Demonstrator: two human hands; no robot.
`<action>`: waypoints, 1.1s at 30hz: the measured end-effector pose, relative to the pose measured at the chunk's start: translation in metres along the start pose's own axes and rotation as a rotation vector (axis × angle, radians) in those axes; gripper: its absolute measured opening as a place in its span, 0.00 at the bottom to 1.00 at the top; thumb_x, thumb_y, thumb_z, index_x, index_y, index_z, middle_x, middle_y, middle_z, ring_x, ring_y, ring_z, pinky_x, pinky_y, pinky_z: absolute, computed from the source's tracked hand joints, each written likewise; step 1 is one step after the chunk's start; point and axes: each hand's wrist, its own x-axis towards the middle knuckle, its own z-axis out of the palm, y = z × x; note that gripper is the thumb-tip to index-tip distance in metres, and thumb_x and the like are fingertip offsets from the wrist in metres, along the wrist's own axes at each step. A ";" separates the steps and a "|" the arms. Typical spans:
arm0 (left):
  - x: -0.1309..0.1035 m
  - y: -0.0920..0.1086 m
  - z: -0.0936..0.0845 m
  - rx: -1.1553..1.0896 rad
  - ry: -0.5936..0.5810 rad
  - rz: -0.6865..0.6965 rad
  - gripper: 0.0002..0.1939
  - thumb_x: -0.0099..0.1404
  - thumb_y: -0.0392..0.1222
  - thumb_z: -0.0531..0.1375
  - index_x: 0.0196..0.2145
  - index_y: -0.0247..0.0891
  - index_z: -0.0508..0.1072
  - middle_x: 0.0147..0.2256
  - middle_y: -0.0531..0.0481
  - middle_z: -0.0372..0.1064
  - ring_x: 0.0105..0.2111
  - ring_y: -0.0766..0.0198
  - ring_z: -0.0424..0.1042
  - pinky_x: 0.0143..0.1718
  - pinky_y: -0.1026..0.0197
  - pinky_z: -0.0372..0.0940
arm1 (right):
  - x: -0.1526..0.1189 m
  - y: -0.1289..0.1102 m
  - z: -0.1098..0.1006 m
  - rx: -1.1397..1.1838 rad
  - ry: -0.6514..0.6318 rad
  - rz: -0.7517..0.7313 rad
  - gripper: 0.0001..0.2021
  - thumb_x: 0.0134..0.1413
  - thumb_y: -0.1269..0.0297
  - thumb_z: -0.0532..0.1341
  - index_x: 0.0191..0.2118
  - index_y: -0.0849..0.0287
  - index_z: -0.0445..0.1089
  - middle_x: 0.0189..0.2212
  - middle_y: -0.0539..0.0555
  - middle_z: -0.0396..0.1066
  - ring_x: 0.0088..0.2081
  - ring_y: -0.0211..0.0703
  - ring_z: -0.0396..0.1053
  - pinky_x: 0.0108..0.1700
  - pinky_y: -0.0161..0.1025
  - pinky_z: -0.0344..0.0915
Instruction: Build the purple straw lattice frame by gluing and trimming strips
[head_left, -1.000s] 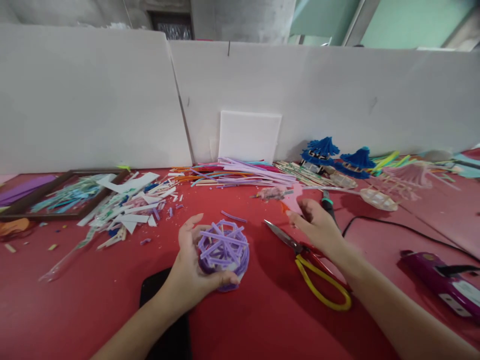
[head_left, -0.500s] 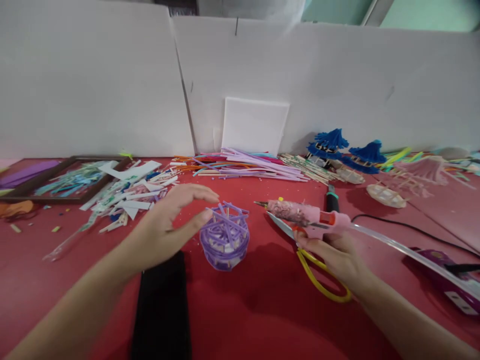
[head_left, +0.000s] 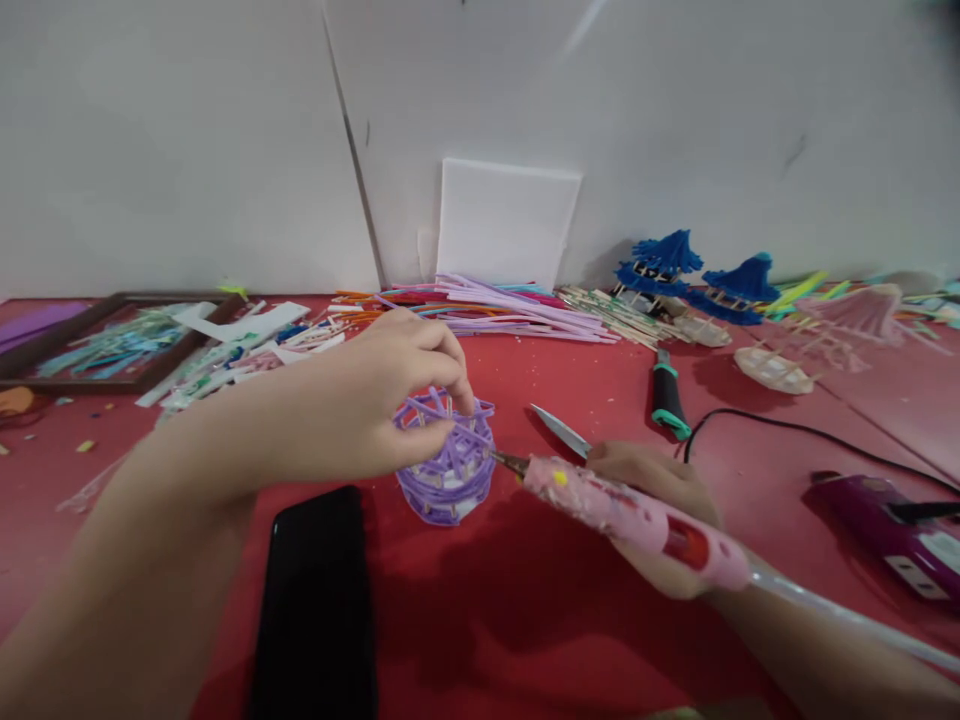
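A small round lattice of purple strips (head_left: 442, 490) with pale sticks in it stands on the red table. My left hand (head_left: 390, 390) reaches over its top, thumb and fingers closed on a purple strip there. In my right hand (head_left: 660, 490) is a pink glue gun (head_left: 600, 505), its metal tip at the lattice's right side; whether tip and strip touch is hard to tell. A clear glue stick (head_left: 847, 617) juts from the gun's back. Past my right hand shows a scissors blade (head_left: 561, 432), the yellow handles being hidden.
A black phone (head_left: 315, 600) lies at the near left. Behind are purple strips (head_left: 495, 305), paper scraps (head_left: 247, 325) and a brown frame (head_left: 142, 382). To the right are a cutter (head_left: 667, 395), a cable (head_left: 787, 418), a purple power strip (head_left: 892, 530) and blue roofed models (head_left: 660, 265).
My left hand has moved right and closed on a strip on the lattice. The glue gun has swung its tip down and left to the lattice's side. The view has tilted down.
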 end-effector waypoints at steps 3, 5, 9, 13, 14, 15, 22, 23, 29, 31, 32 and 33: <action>0.003 0.003 0.004 -0.011 -0.022 -0.013 0.09 0.60 0.37 0.58 0.37 0.46 0.76 0.43 0.52 0.69 0.46 0.56 0.66 0.47 0.56 0.60 | 0.006 -0.004 -0.001 0.004 -0.004 -0.128 0.11 0.65 0.57 0.54 0.42 0.57 0.68 0.26 0.55 0.71 0.27 0.44 0.71 0.28 0.40 0.71; 0.005 0.005 0.007 -0.011 -0.041 -0.003 0.09 0.60 0.36 0.57 0.36 0.44 0.75 0.42 0.51 0.68 0.46 0.55 0.65 0.48 0.54 0.59 | 0.009 -0.006 -0.002 -0.030 -0.006 -0.163 0.12 0.67 0.58 0.51 0.42 0.58 0.68 0.26 0.56 0.71 0.27 0.45 0.71 0.29 0.40 0.71; 0.007 0.005 0.010 -0.022 -0.077 0.014 0.09 0.59 0.35 0.56 0.36 0.41 0.74 0.43 0.49 0.66 0.47 0.54 0.63 0.50 0.52 0.58 | 0.012 -0.008 -0.003 -0.093 0.008 -0.196 0.14 0.69 0.56 0.49 0.43 0.58 0.67 0.26 0.56 0.71 0.27 0.45 0.72 0.30 0.41 0.71; 0.008 0.002 0.012 -0.038 -0.086 0.005 0.08 0.58 0.35 0.56 0.35 0.40 0.74 0.42 0.48 0.65 0.47 0.53 0.62 0.49 0.51 0.59 | 0.013 -0.008 -0.003 -0.058 -0.007 -0.177 0.14 0.68 0.55 0.51 0.44 0.59 0.68 0.25 0.56 0.72 0.27 0.46 0.72 0.29 0.40 0.70; 0.008 0.001 0.012 -0.043 -0.083 0.012 0.08 0.58 0.35 0.56 0.35 0.40 0.73 0.42 0.48 0.65 0.47 0.53 0.61 0.49 0.51 0.58 | 0.013 -0.007 -0.003 -0.049 -0.016 -0.180 0.14 0.68 0.56 0.51 0.44 0.59 0.68 0.25 0.56 0.72 0.27 0.46 0.72 0.29 0.41 0.70; 0.008 0.000 0.012 -0.047 -0.078 0.019 0.08 0.58 0.35 0.56 0.35 0.40 0.73 0.43 0.48 0.65 0.47 0.53 0.61 0.50 0.51 0.58 | 0.013 -0.007 -0.003 -0.042 -0.021 -0.185 0.14 0.67 0.56 0.51 0.45 0.59 0.68 0.25 0.56 0.72 0.27 0.47 0.72 0.30 0.41 0.69; 0.011 0.000 0.014 -0.066 -0.052 0.055 0.05 0.58 0.34 0.57 0.31 0.40 0.73 0.43 0.47 0.65 0.48 0.54 0.61 0.50 0.51 0.58 | 0.004 -0.001 0.006 -0.029 0.024 -0.179 0.15 0.67 0.57 0.51 0.47 0.60 0.69 0.27 0.56 0.73 0.28 0.46 0.71 0.31 0.42 0.68; 0.011 0.000 0.014 -0.070 -0.048 0.057 0.05 0.58 0.34 0.57 0.31 0.40 0.72 0.43 0.47 0.65 0.48 0.54 0.62 0.51 0.51 0.58 | 0.004 0.000 0.007 -0.030 0.039 -0.178 0.15 0.68 0.56 0.51 0.47 0.60 0.69 0.27 0.56 0.72 0.28 0.46 0.71 0.31 0.42 0.68; 0.013 0.000 0.013 -0.095 -0.057 0.059 0.05 0.59 0.35 0.56 0.32 0.40 0.72 0.43 0.47 0.66 0.47 0.55 0.63 0.52 0.51 0.57 | 0.011 -0.004 0.001 -0.083 -0.058 -0.218 0.12 0.68 0.63 0.51 0.47 0.60 0.69 0.23 0.54 0.71 0.27 0.45 0.71 0.32 0.42 0.69; 0.013 0.000 0.013 -0.099 -0.053 0.065 0.05 0.59 0.35 0.56 0.32 0.39 0.72 0.43 0.47 0.66 0.47 0.55 0.63 0.53 0.51 0.56 | 0.013 -0.006 0.000 -0.096 -0.050 -0.211 0.12 0.69 0.63 0.50 0.46 0.61 0.69 0.24 0.56 0.72 0.27 0.45 0.72 0.32 0.42 0.69; 0.013 0.000 0.013 -0.102 -0.052 0.066 0.05 0.59 0.35 0.56 0.32 0.39 0.72 0.43 0.47 0.65 0.47 0.56 0.63 0.53 0.51 0.56 | 0.012 -0.006 0.000 -0.098 -0.039 -0.209 0.12 0.69 0.62 0.51 0.46 0.61 0.69 0.25 0.56 0.73 0.28 0.45 0.72 0.31 0.42 0.69; 0.013 0.000 0.013 -0.105 -0.050 0.065 0.05 0.59 0.35 0.56 0.32 0.39 0.72 0.43 0.47 0.65 0.47 0.56 0.63 0.53 0.52 0.56 | 0.012 -0.006 0.001 -0.099 -0.029 -0.206 0.12 0.69 0.61 0.51 0.46 0.61 0.69 0.25 0.57 0.73 0.28 0.46 0.72 0.31 0.42 0.69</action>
